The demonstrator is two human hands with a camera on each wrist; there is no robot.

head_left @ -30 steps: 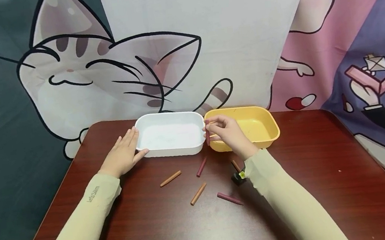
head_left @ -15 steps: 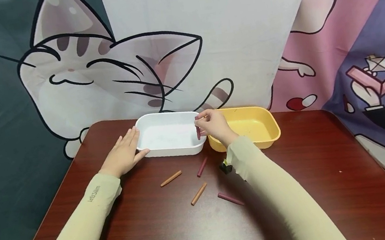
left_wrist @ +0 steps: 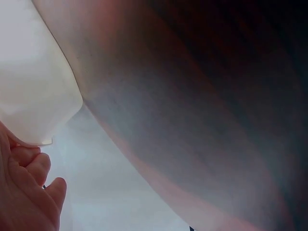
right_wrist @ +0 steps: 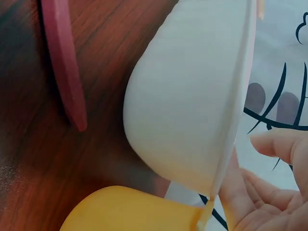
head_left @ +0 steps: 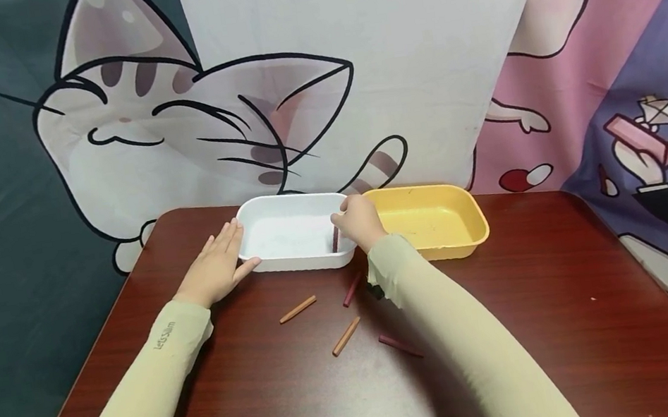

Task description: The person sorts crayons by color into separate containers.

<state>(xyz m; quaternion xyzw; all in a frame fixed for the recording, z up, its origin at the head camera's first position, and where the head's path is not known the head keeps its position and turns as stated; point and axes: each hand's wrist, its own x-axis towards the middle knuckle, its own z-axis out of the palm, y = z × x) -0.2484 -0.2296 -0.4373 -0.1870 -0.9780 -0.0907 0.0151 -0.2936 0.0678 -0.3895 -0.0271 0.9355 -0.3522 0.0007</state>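
Observation:
My left hand (head_left: 210, 263) rests with straight fingers against the left end of a white plastic bin (head_left: 298, 263); in the left wrist view its fingers (left_wrist: 36, 168) touch the rim. My right hand (head_left: 360, 220) is over the bin's right end. A dark red crayon (head_left: 335, 240) stands tilted inside the bin, just below the fingers. In the right wrist view the thumb is apart from the other fingers of the right hand (right_wrist: 274, 187), with no crayon visible between them; the bin's wall hides some fingertips.
A yellow bin (head_left: 445, 252) stands right of the white one. On the brown table (head_left: 258, 397) lie two orange-brown crayons, one on the left (head_left: 298, 310), one nearer (head_left: 346, 336). Dark red crayons lie near the white bin (head_left: 352, 290) and farther right (head_left: 400, 346). A printed cloth (head_left: 414, 47) hangs behind.
My right hand has moved left from the yellow bin to the white bin and lowered the dark red crayon there; its fingers have since let go. The left hand has not moved.

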